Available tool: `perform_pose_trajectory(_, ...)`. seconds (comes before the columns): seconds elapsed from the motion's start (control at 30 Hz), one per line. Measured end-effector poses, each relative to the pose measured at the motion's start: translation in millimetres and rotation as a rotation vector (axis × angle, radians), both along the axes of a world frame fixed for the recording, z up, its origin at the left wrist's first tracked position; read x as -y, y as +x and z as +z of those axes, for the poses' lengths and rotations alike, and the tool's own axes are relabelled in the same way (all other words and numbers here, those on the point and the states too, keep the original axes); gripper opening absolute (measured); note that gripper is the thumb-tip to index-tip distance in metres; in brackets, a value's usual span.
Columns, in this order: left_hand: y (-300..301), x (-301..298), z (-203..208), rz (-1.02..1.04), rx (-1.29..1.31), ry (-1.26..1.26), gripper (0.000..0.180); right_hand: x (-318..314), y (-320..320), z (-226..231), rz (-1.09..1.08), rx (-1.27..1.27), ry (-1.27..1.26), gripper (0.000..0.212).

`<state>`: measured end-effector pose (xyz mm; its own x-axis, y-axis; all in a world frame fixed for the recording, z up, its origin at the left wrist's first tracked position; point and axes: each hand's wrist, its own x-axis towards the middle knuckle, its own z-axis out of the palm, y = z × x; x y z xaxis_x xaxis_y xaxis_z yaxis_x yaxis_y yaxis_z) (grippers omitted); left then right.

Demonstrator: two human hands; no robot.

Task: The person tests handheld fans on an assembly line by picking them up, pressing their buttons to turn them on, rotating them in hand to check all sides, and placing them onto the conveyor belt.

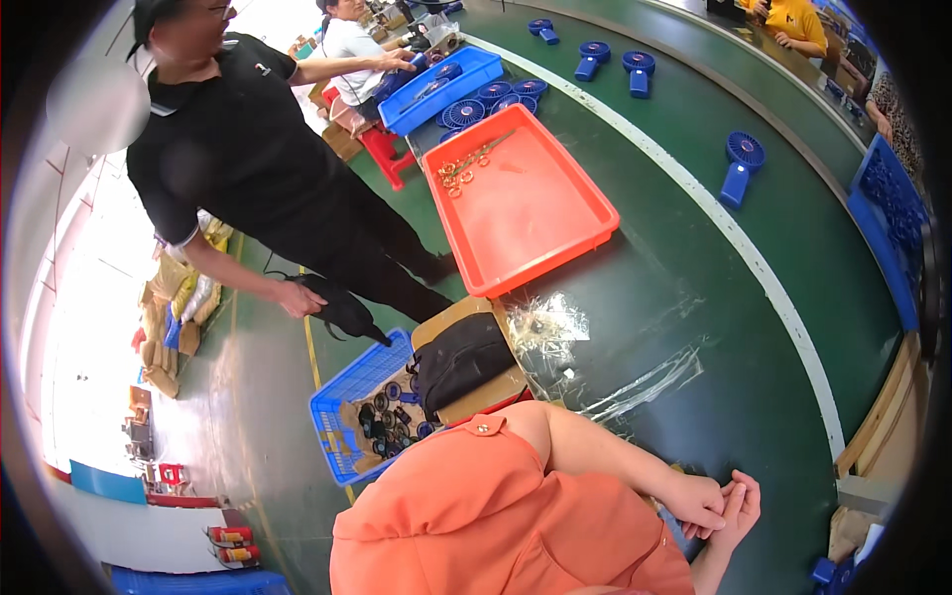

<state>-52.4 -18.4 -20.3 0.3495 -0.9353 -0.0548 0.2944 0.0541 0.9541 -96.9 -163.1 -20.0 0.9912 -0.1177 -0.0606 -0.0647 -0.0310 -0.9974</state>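
Close together at the lower right, over the dark green worktop [764,397], are both my hands. My left hand [697,503] is closed, its bent fingers pressed against my right hand [740,508]. The right fingers are curled in a loose pinch; whatever may lie between the hands is hidden. A small pale-blue thing, too covered to name, shows under my left wrist. Farther up the worktop stands a shallow orange tray [540,263] with several small gold-coloured rings [458,177] in its far left corner. Strips of clear plastic film [650,382] lie between the tray and my left forearm.
Several blue handheld fans [735,183] lie beyond a white line. At left, a person in black [268,149] holds a black bag [347,309]. A black backpack [461,362] and a blue crate [347,382] of parts sit near me. Another blue crate [897,233] stands far right.
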Motion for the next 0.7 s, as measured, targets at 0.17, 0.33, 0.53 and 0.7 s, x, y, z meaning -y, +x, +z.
perform_pose_trajectory(0.17,-3,3,0,0.006,-0.032,-0.019,0.034,1,-3,1,0.008,0.037,-0.02,0.017)
perform_pose_trajectory(0.33,-9,5,-3,0.083,0.103,-0.052,0.036,7,-5,1,-0.011,-0.002,-0.001,0.019)
perform_pose_trajectory(0.53,-9,8,-1,0.15,0.265,-0.144,0.034,-7,-7,38,0.061,-0.028,-0.068,0.025)
perform_pose_trajectory(0.7,-7,8,-2,0.221,0.355,-0.257,0.034,-5,-9,38,0.043,-0.103,-0.008,0.025)
